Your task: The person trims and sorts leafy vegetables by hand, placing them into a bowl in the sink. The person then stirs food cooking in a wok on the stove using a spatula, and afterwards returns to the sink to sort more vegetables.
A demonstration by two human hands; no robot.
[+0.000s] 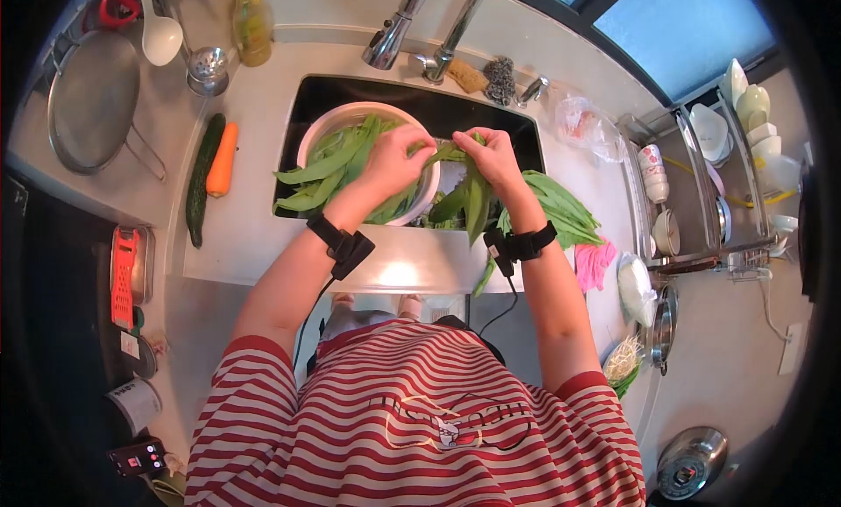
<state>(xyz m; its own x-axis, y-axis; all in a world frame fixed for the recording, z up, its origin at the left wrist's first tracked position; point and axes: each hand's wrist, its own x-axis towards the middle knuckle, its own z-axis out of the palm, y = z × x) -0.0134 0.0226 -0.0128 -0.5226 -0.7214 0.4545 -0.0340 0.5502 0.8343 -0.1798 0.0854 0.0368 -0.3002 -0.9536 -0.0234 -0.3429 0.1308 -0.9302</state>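
Note:
Above the dark sink [350, 88], my left hand [396, 161] is closed in a pinch on a green leafy stem, over the right side of a pink-rimmed basin [315, 130]. Long green leaves [328, 161] fill that basin, and some hang over its left rim. My right hand [492, 155] is closed on the same greens [476, 200], whose leaves hang down between my hands. More leafy greens [556, 211] lie on the counter right of the sink, beside my right wrist. The tips of my fingers partly hide the stem.
A cucumber [204, 178] and a carrot [222, 161] lie left of the sink. The faucet [385, 47] rises behind it. To the right are a plastic bag [585, 126], a pink cloth [595, 263] and a dish rack [701, 156] with bowls.

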